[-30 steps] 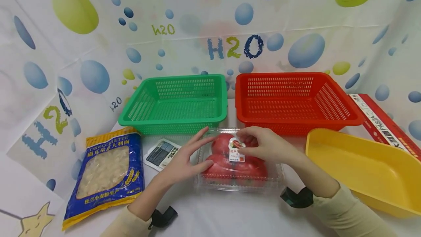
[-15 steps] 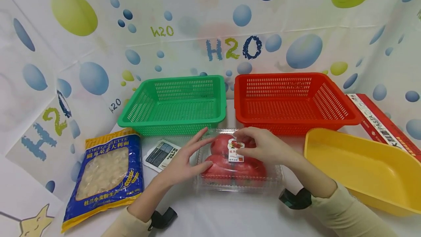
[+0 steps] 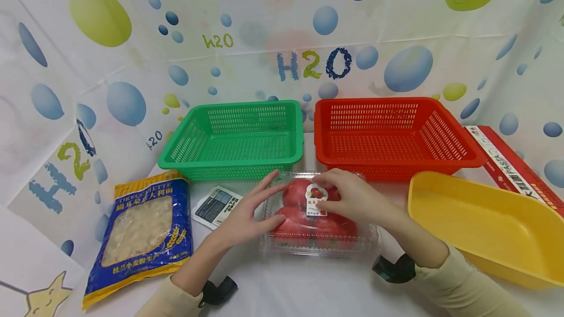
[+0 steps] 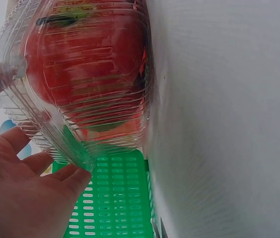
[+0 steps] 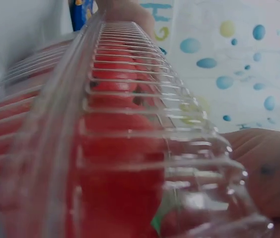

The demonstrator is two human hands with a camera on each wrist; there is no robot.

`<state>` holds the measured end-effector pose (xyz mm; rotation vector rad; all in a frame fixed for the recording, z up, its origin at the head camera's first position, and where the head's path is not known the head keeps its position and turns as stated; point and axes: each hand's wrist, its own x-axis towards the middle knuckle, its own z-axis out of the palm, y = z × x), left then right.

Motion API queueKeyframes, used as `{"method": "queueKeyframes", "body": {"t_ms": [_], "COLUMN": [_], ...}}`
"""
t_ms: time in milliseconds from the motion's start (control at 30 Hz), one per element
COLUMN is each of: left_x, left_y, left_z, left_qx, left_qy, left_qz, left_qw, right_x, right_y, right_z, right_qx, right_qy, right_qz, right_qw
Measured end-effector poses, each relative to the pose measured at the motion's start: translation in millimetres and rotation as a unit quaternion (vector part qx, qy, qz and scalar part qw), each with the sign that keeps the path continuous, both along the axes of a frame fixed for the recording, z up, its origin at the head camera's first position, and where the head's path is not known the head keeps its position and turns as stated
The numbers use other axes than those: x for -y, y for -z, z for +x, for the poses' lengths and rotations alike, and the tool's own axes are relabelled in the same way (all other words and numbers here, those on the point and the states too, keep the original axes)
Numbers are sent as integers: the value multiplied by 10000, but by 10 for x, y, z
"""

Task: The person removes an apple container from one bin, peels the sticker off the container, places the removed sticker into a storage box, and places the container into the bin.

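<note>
A clear plastic clamshell box (image 3: 323, 251) of large red tomatoes (image 3: 293, 229) lies on the white cloth, with a white label (image 3: 316, 199) on its lid. My left hand (image 3: 246, 219) spreads its fingers along the box's left side; the left wrist view shows its thumb and fingertips at the ridged plastic. My right hand (image 3: 352, 197) bends over the lid, its thumb at the label's right edge and its index finger near the label's top. A gap shows between that thumb and finger. In the right wrist view the box wall partly hides this hand (image 5: 263, 168).
Behind the box stand a green basket (image 3: 229, 163) and a red basket (image 3: 396, 163). A yellow tray (image 3: 484, 219) is at right, before a red PASTA box (image 3: 515, 165). A blue orecchiette bag (image 3: 141, 224) and a small white packet (image 3: 216, 207) lie at left.
My right thumb and wrist have shifted slightly on the lid, and the label's picture shows more clearly now. My left hand and the box stay in place.
</note>
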<state>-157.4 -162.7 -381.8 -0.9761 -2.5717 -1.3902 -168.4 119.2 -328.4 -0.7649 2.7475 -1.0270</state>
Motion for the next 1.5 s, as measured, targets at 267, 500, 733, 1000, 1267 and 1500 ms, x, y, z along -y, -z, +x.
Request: {"method": "queueKeyframes", "body": {"t_ms": [267,500,733,1000,1267,1500], "left_x": [1,1,4,6,2,5], "left_y": [5,3,2,1,-4,-3], "left_z": [-6,-11,-12,-13,-19,-9], "left_qx": [-29,-31,-28,6,64,97], "left_qy": [4,16,-1,11,58,51], "left_qz": [-9,-19,-37,-27,0,3], "left_qw": [10000,10000,10000,10000,10000,9999], "right_x": [28,29,42,50,79,121], "right_y": [21,19,26,46,77,123], "right_z": [2,10,3,1,-21,-26], "right_qx": [-170,-223,-165,-215,-246,-604], "right_qy": [14,3,-65,-100,2,119], "right_qz": [115,122,-10,-437,-802,-393], "right_qw": [9998,9997,9998,9988,9965,9973]}}
